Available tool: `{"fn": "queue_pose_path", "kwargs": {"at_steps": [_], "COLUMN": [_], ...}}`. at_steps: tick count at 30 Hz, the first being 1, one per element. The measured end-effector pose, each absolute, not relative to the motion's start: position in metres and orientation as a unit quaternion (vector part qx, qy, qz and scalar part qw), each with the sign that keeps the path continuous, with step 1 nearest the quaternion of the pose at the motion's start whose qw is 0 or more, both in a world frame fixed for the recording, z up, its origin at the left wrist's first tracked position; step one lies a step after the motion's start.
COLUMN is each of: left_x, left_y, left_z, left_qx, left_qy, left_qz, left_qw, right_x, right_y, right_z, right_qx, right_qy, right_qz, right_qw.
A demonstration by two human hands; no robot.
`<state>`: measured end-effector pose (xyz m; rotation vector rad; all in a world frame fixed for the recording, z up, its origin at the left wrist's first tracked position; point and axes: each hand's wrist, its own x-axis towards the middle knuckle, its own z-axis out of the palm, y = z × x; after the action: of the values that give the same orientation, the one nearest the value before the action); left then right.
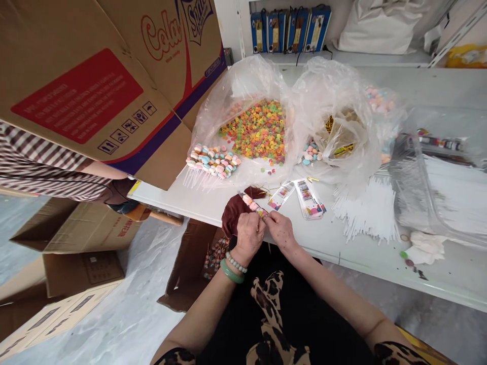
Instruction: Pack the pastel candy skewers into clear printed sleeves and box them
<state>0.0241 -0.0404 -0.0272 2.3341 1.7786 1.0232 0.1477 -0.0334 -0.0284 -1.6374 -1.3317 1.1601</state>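
The left hand (pixel 248 237) and right hand (pixel 280 230) pinch their fingers together on a candy stick (pixel 251 203) by the white table's (pixel 190 195) front edge. Behind, one clear plastic bag (pixel 243 86) holds rainbow ring candies (pixel 258 132); another (pixel 335 86) holds gold twist ties (pixel 335 149).

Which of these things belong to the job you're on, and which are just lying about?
Job: left hand, right hand, candy stick, gold ties, printed strips, white sticks, ring candies, pastel candies.

Lying about: cardboard carton, blue binders.
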Motion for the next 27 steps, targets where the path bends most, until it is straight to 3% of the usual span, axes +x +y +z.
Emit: {"fn": "queue_pose_path", "kwargs": {"at_steps": [7,11,16,23,27], "left_x": [0.028,0.024,0.016,0.02,0.02], "left_y": [-0.049,-0.047,-0.044,-0.048,-0.052], "left_z": [-0.024,-0.023,-0.031,-0.029,-0.027], "left_qx": [0.697,0.624,0.534,0.636,0.617], "left_qy": [0.582,0.603,0.621,0.624,0.602], "left_qz": [0.389,0.42,0.474,0.393,0.405], "left_qw": [0.152,0.266,0.323,0.229,0.306], "right_x": [0.145,0.143,0.148,0.14,0.142], "right_y": [-0.026,-0.023,-0.034,-0.036,-0.035], "right_z": [-0.029,-0.028,-0.023,-0.033,-0.037], "right_qx": [-0.652,-0.575,-0.54,-0.574,-0.588], "right_qy": [-0.545,-0.466,-0.393,-0.487,-0.539], "right_qz": [0.4,0.535,0.647,0.531,0.464], "right_qw": [0.344,0.409,0.368,0.39,0.386]}}
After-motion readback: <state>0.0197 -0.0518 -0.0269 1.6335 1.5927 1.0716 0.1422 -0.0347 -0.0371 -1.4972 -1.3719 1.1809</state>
